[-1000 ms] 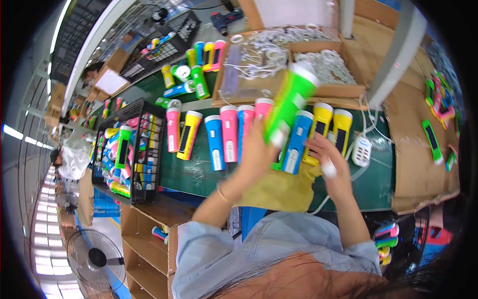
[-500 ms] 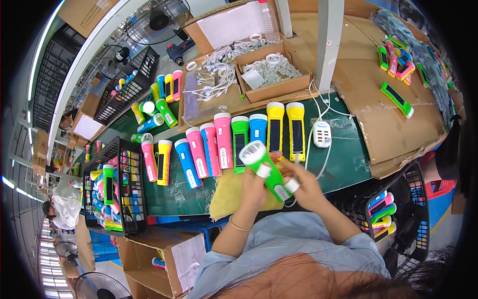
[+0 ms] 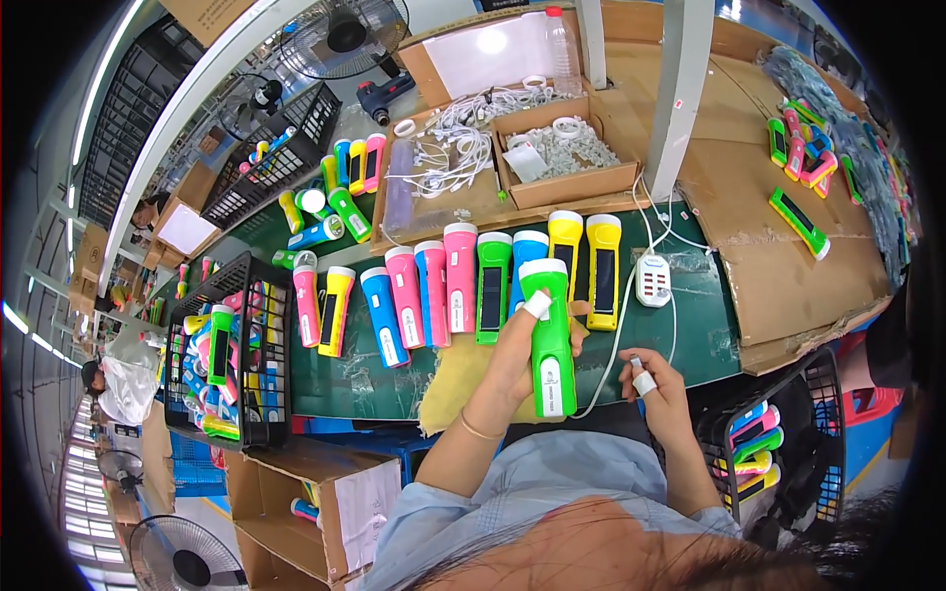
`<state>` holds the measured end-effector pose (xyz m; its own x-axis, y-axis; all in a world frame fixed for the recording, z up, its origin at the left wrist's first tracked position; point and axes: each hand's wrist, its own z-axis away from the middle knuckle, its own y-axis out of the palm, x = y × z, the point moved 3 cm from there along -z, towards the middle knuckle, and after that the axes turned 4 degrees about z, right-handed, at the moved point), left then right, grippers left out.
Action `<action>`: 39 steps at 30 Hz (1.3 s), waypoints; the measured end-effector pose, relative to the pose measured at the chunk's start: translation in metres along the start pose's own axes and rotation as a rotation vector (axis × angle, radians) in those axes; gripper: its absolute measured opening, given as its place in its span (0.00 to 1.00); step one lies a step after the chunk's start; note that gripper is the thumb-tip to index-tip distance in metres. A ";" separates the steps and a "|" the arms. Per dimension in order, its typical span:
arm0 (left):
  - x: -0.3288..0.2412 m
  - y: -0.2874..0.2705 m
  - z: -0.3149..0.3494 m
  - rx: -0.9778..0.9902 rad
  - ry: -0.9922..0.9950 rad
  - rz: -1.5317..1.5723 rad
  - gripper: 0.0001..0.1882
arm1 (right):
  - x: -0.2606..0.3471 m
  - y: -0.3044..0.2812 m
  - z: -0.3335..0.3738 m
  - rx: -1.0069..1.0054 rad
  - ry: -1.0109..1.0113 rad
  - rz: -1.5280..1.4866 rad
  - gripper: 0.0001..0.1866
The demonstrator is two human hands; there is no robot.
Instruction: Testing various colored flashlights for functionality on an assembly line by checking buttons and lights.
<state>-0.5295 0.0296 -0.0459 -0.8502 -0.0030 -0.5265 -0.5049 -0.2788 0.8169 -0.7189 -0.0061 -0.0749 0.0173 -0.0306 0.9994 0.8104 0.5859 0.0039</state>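
Observation:
My left hand point(image 3: 512, 357) is closed around a green flashlight point(image 3: 554, 340), its white head pointing away from me and a white label facing up near its tail. White tape wraps my left thumb. To the right, apart from the flashlight, my right hand point(image 3: 658, 389) pinches what looks like the small plug of a white cable point(image 3: 674, 330); a finger there is also taped. Beyond my hands stands a row of pink, blue, green and yellow flashlights, among them a yellow flashlight point(image 3: 603, 271) with a dark panel. A yellow cloth point(image 3: 455, 382) lies partly under my left hand.
A white multi-port USB charger point(image 3: 652, 280) sits on the green table point(image 3: 705, 330). Behind are a cardboard tray of white cables point(image 3: 458, 148) and a small carton point(image 3: 576, 179). Black crates point(image 3: 271, 433) of flashlights flank me. A grey post point(image 3: 678, 98) rises at the back right.
The green flashlight has turned more upright and now stays in my left hand alone. My right hand has come away from it, to the right. The view has shifted slightly.

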 end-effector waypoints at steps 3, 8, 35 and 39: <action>0.002 -0.022 -0.006 -0.056 0.010 -0.035 0.17 | 0.008 0.000 -0.005 0.099 0.104 -0.035 0.14; -0.021 -0.009 -0.003 -0.066 0.157 -0.375 0.12 | 0.024 0.003 -0.014 0.125 -0.067 0.226 0.13; -0.055 -0.005 -0.017 -0.408 0.707 -1.295 0.41 | 0.000 0.030 -0.050 0.190 0.102 -0.218 0.06; -0.044 -0.016 -0.008 -0.006 0.021 -0.360 0.23 | 0.024 0.042 -0.057 0.114 -0.202 0.080 0.05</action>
<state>-0.4828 0.0268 -0.0379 -0.6148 0.0769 -0.7850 -0.7706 -0.2707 0.5770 -0.6512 -0.0290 -0.0531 -0.0479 0.1752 0.9834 0.7394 0.6681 -0.0830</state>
